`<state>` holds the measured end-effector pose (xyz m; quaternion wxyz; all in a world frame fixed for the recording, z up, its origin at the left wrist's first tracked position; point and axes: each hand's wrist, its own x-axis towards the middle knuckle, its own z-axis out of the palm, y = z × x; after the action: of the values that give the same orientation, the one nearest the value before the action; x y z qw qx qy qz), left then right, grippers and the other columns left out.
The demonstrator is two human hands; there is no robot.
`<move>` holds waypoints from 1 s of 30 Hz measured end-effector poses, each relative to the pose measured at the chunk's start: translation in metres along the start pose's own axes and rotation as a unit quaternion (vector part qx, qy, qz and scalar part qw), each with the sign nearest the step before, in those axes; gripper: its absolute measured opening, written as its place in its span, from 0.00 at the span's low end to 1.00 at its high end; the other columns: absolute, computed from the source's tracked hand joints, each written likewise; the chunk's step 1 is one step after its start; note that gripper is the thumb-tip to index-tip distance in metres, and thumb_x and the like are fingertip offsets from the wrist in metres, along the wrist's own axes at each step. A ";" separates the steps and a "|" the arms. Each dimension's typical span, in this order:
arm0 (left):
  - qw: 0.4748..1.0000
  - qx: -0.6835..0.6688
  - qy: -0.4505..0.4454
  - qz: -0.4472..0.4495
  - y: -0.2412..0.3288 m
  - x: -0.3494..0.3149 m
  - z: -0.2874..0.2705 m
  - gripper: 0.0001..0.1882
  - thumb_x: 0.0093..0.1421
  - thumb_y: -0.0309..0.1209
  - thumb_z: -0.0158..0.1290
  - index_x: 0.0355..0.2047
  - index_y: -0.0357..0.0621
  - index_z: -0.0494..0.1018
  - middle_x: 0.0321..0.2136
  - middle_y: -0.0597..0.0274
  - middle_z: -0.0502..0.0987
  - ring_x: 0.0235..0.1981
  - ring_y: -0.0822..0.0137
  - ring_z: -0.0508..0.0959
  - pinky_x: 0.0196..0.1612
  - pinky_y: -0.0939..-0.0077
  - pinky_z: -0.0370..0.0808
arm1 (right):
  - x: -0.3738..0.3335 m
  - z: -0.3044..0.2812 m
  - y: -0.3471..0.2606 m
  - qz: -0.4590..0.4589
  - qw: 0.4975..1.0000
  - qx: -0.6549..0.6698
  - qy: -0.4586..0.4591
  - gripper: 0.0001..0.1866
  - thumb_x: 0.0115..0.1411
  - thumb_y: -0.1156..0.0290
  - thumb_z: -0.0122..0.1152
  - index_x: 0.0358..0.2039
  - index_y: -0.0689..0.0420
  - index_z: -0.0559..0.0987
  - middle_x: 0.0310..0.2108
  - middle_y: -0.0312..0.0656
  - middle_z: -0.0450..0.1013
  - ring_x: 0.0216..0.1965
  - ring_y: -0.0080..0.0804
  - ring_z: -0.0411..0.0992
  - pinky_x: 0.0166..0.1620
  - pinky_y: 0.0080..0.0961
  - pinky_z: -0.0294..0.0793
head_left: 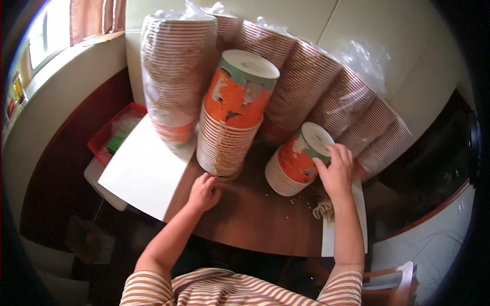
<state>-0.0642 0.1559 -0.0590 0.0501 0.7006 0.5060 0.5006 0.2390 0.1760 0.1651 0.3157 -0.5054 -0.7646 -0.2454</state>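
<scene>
A short stack of upside-down paper cups (293,161), orange with a green band and white rims, stands on the brown table. My right hand (339,168) is at the right side of its top cup, thumb and fingers bent against the green end. Left of it rises a taller upside-down stack of the same cups (232,130), with brownish strands down its rims. My left hand (205,193) is by the foot of this tall stack, fingers curled closed; whatever may be in them is hidden. A pale tangle of stringy fibre (324,210) lies beside my right forearm.
Tall cup stacks in clear plastic (178,76) line the back by the wall. A white board (145,171) covers the table's left side, another white strip (334,239) its right. Small white bits lie on the brown tabletop (255,224). A red crate (104,140) stands at left.
</scene>
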 end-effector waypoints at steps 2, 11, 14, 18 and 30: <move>1.000 0.018 -0.007 0.020 0.006 0.003 0.000 0.08 0.44 0.24 0.54 0.28 0.44 0.71 0.27 0.54 0.70 0.31 0.51 0.72 0.34 0.61 0.71 | -0.010 0.015 0.020 -0.011 0.999 0.024 -0.036 0.15 0.46 0.73 0.65 0.35 0.59 0.73 0.36 0.44 0.70 0.41 0.46 0.67 0.45 0.38 0.66; 0.998 0.056 -0.017 0.036 0.012 -0.001 0.003 0.05 0.45 0.26 0.54 0.24 0.43 0.71 0.27 0.57 0.71 0.31 0.55 0.73 0.35 0.64 0.71 | 0.003 0.023 0.044 -0.057 0.992 0.061 -0.094 0.11 0.45 0.74 0.65 0.27 0.60 0.72 0.29 0.45 0.71 0.36 0.47 0.69 0.39 0.37 0.67; 0.998 0.063 -0.009 0.030 0.013 -0.003 0.005 0.05 0.45 0.26 0.54 0.24 0.43 0.71 0.27 0.57 0.71 0.30 0.55 0.73 0.35 0.63 0.71 | 0.003 0.026 0.050 -0.021 0.990 0.090 -0.110 0.12 0.44 0.73 0.66 0.27 0.61 0.73 0.30 0.47 0.71 0.35 0.48 0.70 0.37 0.38 0.68; 0.998 0.063 -0.007 0.027 0.013 -0.003 0.006 0.05 0.45 0.27 0.54 0.24 0.42 0.71 0.27 0.57 0.71 0.30 0.55 0.73 0.35 0.63 0.71 | 0.020 0.017 0.066 0.002 0.986 0.129 -0.109 0.12 0.43 0.74 0.67 0.26 0.62 0.73 0.30 0.49 0.71 0.35 0.49 0.70 0.37 0.38 0.70; 0.998 0.060 -0.018 0.027 0.012 0.000 0.003 0.09 0.44 0.25 0.55 0.28 0.39 0.71 0.29 0.53 0.70 0.31 0.50 0.73 0.35 0.61 0.72 | 0.046 -0.030 0.063 0.028 0.978 0.171 -0.114 0.10 0.46 0.74 0.66 0.27 0.63 0.74 0.27 0.47 0.72 0.30 0.43 0.72 0.34 0.33 0.71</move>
<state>-0.0542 0.1509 -0.0537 0.0035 0.7245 0.5153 0.4578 0.2910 0.2067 0.2233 0.3149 -0.4896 -0.8120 -0.0426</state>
